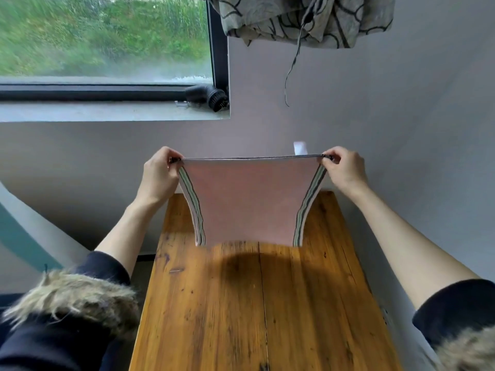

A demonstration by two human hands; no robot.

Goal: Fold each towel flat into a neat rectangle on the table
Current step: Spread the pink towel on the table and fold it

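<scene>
I watch my left hand (158, 172) and right hand (344, 171) pinch the pink towel's (249, 202) top corners, stretched above the wooden tabletop (241, 303), beneath a window (107, 41) and patterned curtain (308, 17).

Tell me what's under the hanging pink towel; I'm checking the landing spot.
Bare wooden table with the pink towel's shadow. The far tabletop behind the cloth is covered from view.
</scene>
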